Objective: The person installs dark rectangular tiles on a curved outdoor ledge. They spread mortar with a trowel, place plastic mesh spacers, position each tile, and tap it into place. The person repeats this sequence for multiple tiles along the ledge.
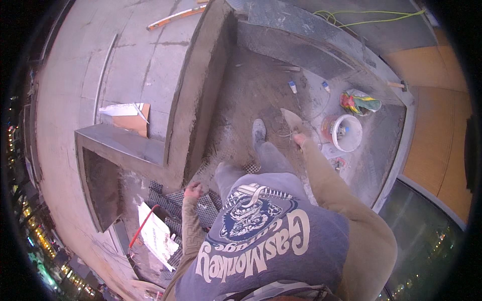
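In my right hand (299,139) is a pointed trowel (290,119), its broad blade aimed forward over the grey, mortar-smeared floor (251,85). A white bucket (347,133) with small things inside stands just right of that hand. My left hand (193,189) hangs lower at the left, fingers curled in, with nothing visible sticking out of it. Under and behind it lie dark gridded sheets (206,209). The rough mortar-coated low wall (197,100) rises ahead of my left hand, apart from it.
A colourful bag (360,102) lies beyond the bucket. Two blue-and-white connectors (292,87) rest on the floor. Cardboard (131,123) sits on the ledge at left; a white sack (155,236) and red bar (142,227) lie near left. An orange level (175,18) and yellow-green cord (371,20) are farther off.
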A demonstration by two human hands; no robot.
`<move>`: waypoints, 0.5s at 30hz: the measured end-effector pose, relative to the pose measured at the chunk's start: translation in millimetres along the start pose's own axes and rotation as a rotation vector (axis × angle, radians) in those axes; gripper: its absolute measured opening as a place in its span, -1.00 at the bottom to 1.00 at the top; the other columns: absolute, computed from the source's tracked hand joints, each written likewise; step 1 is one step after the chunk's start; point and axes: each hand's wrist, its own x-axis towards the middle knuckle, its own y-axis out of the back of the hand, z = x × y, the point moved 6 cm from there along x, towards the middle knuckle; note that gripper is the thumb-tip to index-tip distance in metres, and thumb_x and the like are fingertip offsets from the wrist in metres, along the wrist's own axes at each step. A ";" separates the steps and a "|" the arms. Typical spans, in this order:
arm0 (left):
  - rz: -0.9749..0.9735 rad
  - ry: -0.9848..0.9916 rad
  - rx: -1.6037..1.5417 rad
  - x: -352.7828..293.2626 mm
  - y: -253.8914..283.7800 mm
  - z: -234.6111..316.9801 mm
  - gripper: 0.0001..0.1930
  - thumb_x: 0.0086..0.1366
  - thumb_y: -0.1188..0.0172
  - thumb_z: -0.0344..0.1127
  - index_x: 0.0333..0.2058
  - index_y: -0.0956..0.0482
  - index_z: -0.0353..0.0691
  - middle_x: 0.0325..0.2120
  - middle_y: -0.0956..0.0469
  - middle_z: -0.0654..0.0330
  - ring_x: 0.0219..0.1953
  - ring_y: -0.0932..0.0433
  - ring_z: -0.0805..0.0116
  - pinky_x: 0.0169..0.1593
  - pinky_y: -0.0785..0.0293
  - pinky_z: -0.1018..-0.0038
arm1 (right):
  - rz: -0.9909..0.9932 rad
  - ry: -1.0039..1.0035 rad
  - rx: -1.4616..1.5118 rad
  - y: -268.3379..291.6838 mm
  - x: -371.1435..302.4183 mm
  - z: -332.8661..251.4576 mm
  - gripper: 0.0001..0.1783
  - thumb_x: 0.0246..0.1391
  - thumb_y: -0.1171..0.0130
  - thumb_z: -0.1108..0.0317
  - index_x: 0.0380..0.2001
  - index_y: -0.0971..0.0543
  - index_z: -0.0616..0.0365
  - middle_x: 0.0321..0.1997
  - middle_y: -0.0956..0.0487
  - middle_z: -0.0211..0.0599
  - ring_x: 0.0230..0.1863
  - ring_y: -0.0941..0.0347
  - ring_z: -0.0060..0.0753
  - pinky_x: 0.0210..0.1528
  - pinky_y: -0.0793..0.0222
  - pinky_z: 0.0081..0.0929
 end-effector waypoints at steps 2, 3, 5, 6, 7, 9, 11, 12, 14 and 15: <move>-0.067 0.093 -0.127 -4.1 -27.8 50.1 -0.64 0.29 -0.15 -0.22 0.03 -0.51 -0.17 -0.34 -0.62 0.16 -0.39 -0.64 0.34 -0.38 -0.57 0.45 | 0.231 0.237 -0.328 38.1 12.3 -53.0 -0.55 0.13 0.04 -0.03 -0.35 -0.49 0.21 -0.44 -0.55 -0.10 -0.52 -0.52 -0.16 -0.48 -0.44 -0.21; -0.085 0.094 -0.121 -5.0 -31.9 63.2 -0.65 0.29 -0.15 -0.20 0.03 -0.51 -0.15 -0.28 -0.60 0.19 -0.36 -0.64 0.33 -0.39 -0.56 0.45 | 0.224 0.259 -0.247 46.4 13.2 -80.6 -0.55 0.13 0.03 -0.04 -0.36 -0.47 0.20 -0.44 -0.55 -0.11 -0.53 -0.51 -0.17 -0.50 -0.44 -0.22; -0.121 0.114 -0.115 -7.3 -32.1 76.6 -0.66 0.30 -0.16 -0.17 0.01 -0.50 -0.10 -0.18 -0.56 0.24 -0.31 -0.64 0.31 -0.40 -0.54 0.44 | 0.094 0.199 0.045 64.1 0.0 -147.1 -0.55 0.14 0.02 -0.05 -0.34 -0.44 0.18 -0.43 -0.54 -0.16 -0.55 -0.50 -0.21 -0.53 -0.41 -0.24; -0.125 0.109 -0.090 -3.4 -28.7 75.1 -0.65 0.30 -0.15 -0.16 0.02 -0.49 -0.10 -0.15 -0.56 0.22 -0.28 -0.65 0.28 -0.39 -0.55 0.41 | -0.021 0.114 0.254 66.0 -6.7 -172.7 -0.56 0.14 0.00 -0.06 -0.32 -0.44 0.17 -0.42 -0.53 -0.19 -0.56 -0.49 -0.24 -0.56 -0.39 -0.25; -0.120 0.119 -0.089 6.0 -27.2 83.3 -0.65 0.30 -0.15 -0.16 0.02 -0.48 -0.10 -0.15 -0.56 0.21 -0.28 -0.65 0.27 -0.38 -0.55 0.40 | -0.019 0.076 0.366 64.5 -0.7 -179.7 -0.58 0.14 -0.02 -0.05 -0.30 -0.43 0.14 -0.45 -0.51 -0.23 -0.59 -0.46 -0.29 -0.59 -0.36 -0.27; -0.100 0.149 -0.096 18.5 -19.2 96.5 -0.64 0.30 -0.15 -0.15 0.03 -0.48 -0.10 -0.14 -0.56 0.19 -0.27 -0.65 0.24 -0.38 -0.56 0.39 | -0.031 0.004 0.580 51.3 10.1 -197.5 -0.61 0.14 -0.06 -0.04 -0.27 -0.43 0.09 -0.50 -0.47 -0.31 -0.63 -0.40 -0.39 -0.66 -0.30 -0.33; -0.045 0.212 -0.176 28.1 -7.7 106.7 -0.66 0.30 -0.13 -0.18 0.02 -0.49 -0.11 -0.15 -0.56 0.21 -0.29 -0.65 0.26 -0.36 -0.56 0.40 | -0.077 0.031 0.685 40.3 17.0 -223.3 -0.68 0.14 -0.10 0.03 -0.27 -0.42 0.05 -0.55 -0.41 -0.39 -0.68 -0.31 -0.51 -0.71 -0.20 -0.43; -0.021 0.241 -0.213 33.0 -2.7 113.6 -0.66 0.30 -0.12 -0.20 0.02 -0.49 -0.12 -0.15 -0.56 0.22 -0.30 -0.65 0.27 -0.35 -0.56 0.41 | -0.098 0.080 0.736 32.6 25.3 -234.0 -0.68 0.14 -0.10 0.03 -0.28 -0.42 0.05 -0.55 -0.41 -0.39 -0.69 -0.31 -0.51 -0.71 -0.20 -0.43; -0.023 0.263 -0.273 33.5 -1.0 117.9 -0.67 0.30 -0.12 -0.21 0.02 -0.48 -0.11 -0.15 -0.56 0.23 -0.30 -0.65 0.25 -0.36 -0.55 0.40 | -0.101 0.186 0.759 36.9 9.2 -272.1 -0.70 0.12 -0.12 0.09 -0.31 -0.42 0.09 -0.53 -0.44 -0.36 -0.62 -0.36 -0.48 -0.64 -0.28 -0.39; -0.022 0.276 -0.305 34.0 -3.0 118.0 -0.67 0.30 -0.11 -0.21 0.02 -0.48 -0.11 -0.15 -0.56 0.23 -0.29 -0.65 0.24 -0.36 -0.55 0.39 | -0.025 0.265 0.684 27.6 23.8 -281.9 -0.69 0.12 -0.13 0.09 -0.31 -0.41 0.11 -0.53 -0.45 -0.34 -0.60 -0.38 -0.47 -0.60 -0.31 -0.38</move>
